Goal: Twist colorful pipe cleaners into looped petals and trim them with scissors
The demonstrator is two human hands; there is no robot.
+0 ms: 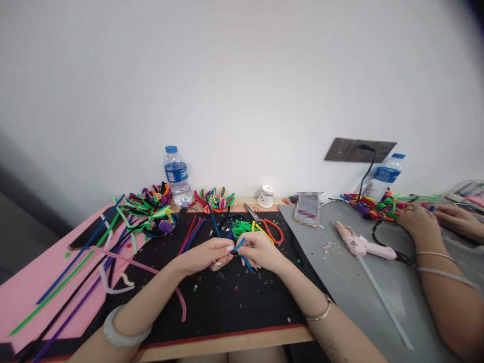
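Above the black mat [242,307], my left hand [212,253] and my right hand [261,252] meet with fingers closed in a pinch. Between them is a blue pipe cleaner [247,264], bent, with one end pointing up and the other hanging below my right fingers. A small black piece [235,252] shows where the fingertips come together; whether it is a separate pipe cleaner I cannot tell. Just beyond my hands lie a green pipe cleaner coil [242,229], an orange pipe cleaner loop [278,232] and scissors [252,212].
Loose pipe cleaners [75,272] lie over the pink board [22,302] on the left. A water bottle [177,176] and a white spool-like object [266,196] stand at the wall. On the right are a pink glue gun [363,246] and another person's hands [419,224].
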